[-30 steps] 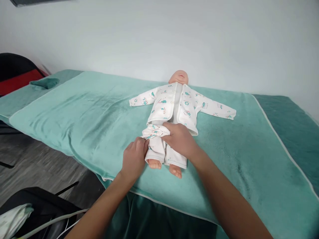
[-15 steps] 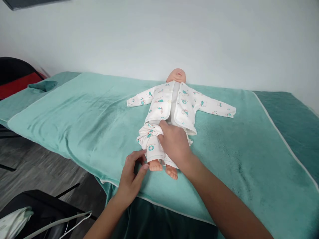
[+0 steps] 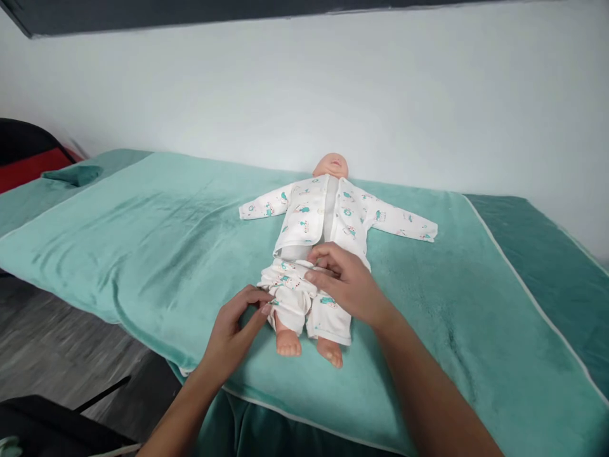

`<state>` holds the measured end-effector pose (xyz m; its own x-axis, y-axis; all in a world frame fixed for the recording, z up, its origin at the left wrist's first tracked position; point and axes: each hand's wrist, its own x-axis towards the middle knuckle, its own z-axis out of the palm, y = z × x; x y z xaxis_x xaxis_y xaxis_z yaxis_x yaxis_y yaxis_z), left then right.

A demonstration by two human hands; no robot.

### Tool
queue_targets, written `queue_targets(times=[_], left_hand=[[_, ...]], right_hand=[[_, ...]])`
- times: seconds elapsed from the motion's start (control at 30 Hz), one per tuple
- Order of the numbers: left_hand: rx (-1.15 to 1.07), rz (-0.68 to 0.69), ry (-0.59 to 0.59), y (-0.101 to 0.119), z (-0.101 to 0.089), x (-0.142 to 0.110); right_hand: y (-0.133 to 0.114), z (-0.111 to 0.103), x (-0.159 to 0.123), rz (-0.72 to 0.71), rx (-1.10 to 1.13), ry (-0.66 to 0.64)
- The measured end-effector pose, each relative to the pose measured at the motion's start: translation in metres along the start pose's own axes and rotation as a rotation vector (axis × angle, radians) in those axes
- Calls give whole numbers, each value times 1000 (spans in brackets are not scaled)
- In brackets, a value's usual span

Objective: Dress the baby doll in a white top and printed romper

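We have the trousers (image 3: 329,320) bunched on the doll's (image 3: 332,166) legs. Our left hand (image 3: 238,322) pinches cloth outside its right leg; our right hand (image 3: 351,280) is over its lap, though we cannot tell whether that grip is closed. Pulling unevenly could twist the trousers or drag the doll askew.

Looks like care-training room, exact kind unclear. Signs: 1 dressed baby doll (image 3: 330,209) laid out on long green-draped worktop (image 3: 476,304), white wall (image 3: 285,95) behind, grey wood-look floor (image 3: 71,343), black-and-red chair (image 3: 28,166) at far left.
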<state>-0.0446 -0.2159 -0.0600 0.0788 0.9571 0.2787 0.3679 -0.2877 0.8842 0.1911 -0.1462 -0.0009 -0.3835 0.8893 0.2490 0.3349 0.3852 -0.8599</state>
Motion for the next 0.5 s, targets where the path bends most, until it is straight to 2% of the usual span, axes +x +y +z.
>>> queue_targets(times=[0.07, 0.13, 0.2, 0.27, 0.33, 0.4, 0.5], left_hand=[[-36, 28, -5, 1, -2, 3], [-53, 49, 6, 3, -3, 11], [-56, 49, 77, 6, -2, 27], [-34, 37, 181, 14, 1, 50], [23, 37, 208, 24, 7, 78], [114, 59, 104, 34, 17, 103], [395, 81, -84, 44, 33, 127]], right_hand=[[5, -3, -1, -79, -34, 181], [11, -6, 0, -144, -164, 408], [18, -8, 3, -126, -348, 567], [26, -9, 7, -53, -511, 581], [31, -7, 10, 18, -600, 515], [34, -5, 12, 64, -627, 472], [35, -4, 11, 75, -617, 451]])
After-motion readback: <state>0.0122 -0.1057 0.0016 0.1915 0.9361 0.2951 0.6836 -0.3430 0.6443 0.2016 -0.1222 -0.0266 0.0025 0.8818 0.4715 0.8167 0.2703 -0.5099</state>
